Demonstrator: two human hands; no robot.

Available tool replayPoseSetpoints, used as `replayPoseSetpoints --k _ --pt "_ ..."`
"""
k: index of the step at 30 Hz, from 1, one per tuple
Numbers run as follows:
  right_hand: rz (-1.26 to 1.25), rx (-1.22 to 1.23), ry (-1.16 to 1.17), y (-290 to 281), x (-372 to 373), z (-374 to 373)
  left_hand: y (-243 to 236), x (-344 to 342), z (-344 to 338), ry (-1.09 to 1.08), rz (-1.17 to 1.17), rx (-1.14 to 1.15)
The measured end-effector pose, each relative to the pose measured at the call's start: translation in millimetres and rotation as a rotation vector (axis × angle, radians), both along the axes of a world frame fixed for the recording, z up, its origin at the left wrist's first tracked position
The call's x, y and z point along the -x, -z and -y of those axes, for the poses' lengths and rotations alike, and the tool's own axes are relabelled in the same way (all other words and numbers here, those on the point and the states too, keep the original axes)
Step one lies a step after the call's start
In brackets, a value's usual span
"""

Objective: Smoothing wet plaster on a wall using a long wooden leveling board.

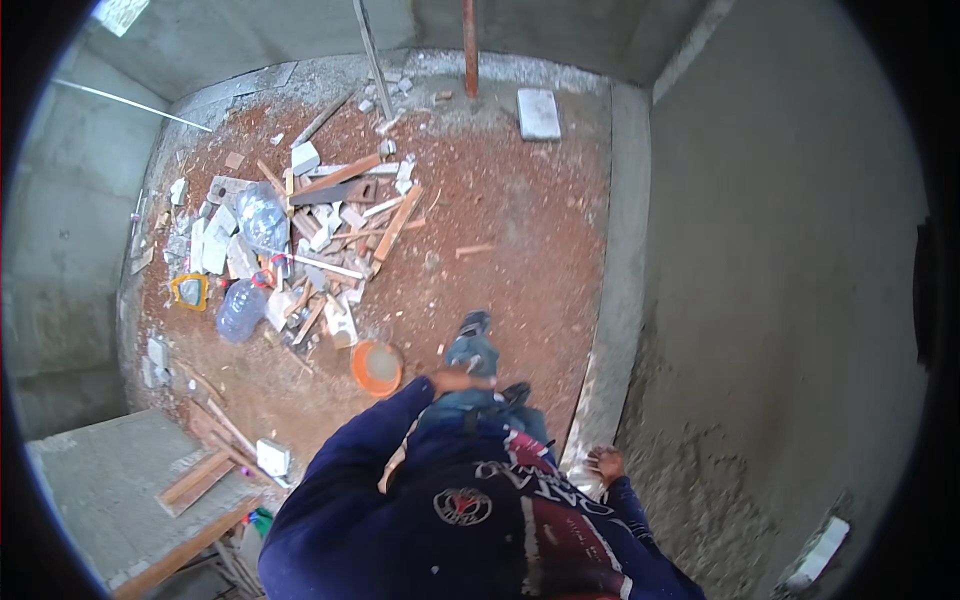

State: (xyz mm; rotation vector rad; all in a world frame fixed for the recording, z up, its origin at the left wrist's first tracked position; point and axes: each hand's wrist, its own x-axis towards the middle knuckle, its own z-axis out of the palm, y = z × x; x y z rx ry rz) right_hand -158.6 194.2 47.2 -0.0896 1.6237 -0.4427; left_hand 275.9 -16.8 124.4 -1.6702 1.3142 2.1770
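My left hand, smeared by motion, is in front of my blue-jeaned legs, so its grip is unclear. An orange bucket with greyish contents sits on the dirt just left of it. My right hand is low at my right side, fingers loosely bent and apart, over a pale concrete strip along the plastered wall; whether it touches either is unclear. My shoes stand on reddish dirt.
A rubble pile holds planks, a handsaw, plastic jugs and white blocks. A concrete slab with timber edging is at lower left. A rusty post, a leaning pole and a pale block stand or lie at the back.
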Motion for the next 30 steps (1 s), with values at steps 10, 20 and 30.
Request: replayPoseSetpoints --k 10,20,30 --pt "-0.271 0.368 -0.162 -54.6 -21.7 292.2 -4.0 -61.5 83.8 -0.785 -0.001 0.538" --pt "-0.1 0.417 -0.557 -70.8 -149.3 429.9 -50.2 -130.5 265.0 -0.565 0.071 0.66" --pt "0.033 -0.073 -0.021 -4.0 -99.0 467.1 -49.2 -157.7 476.4 -0.522 0.065 0.904"
